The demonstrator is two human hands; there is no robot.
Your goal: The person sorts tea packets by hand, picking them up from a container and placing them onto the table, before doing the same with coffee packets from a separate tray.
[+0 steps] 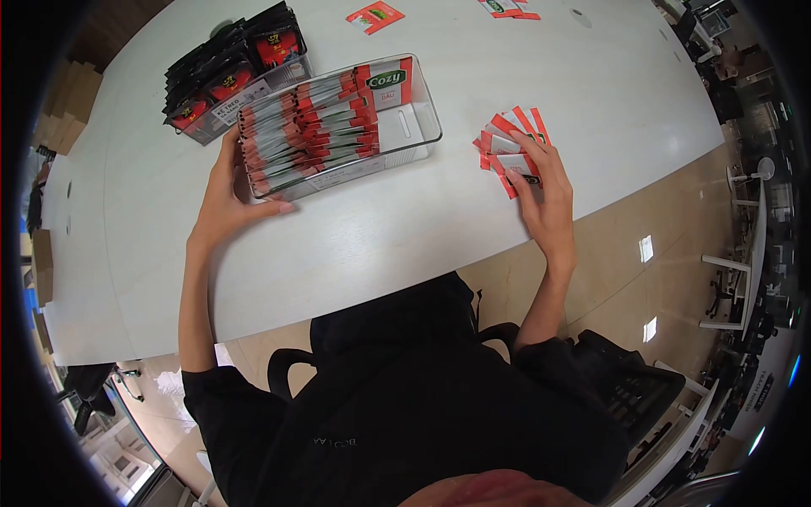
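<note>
Far left, on the white table (363, 262), we noted a clear plastic bin (232, 107) crammed with black packets with red fronts (279, 49). Left hand (221, 201): we saw it cupped round the left end of a larger clear plastic bin (404, 157), thumb spread wide along the near side, fingers not closed; it held no packet that we could see. In that larger bin, slim red-and-white paper packets (338, 127) stood in two tight rows, with a flat red-and-white "Cozy" packet (387, 82) at the far right end. We judged the filling well along, most of the floor covered, some room at the right end. Right of it, red-and-white packets in a loose fan (500, 144) were outside the bin, under the right hand (549, 190): thumb and fingers slightly parted, tips on the fan. We could not tell whether they pinched it or only pressed it. Those, and the loose ones at the far side, we counted as not yet in.

Tally, left to right: two bins; black packets too overlapped to count; upright packets likewise, well over a dozen; one flat; one loose orange-red packet (375, 16), far; about five in the fan; at least two overlapping red-and-white packets (507, 8), far right.
</note>
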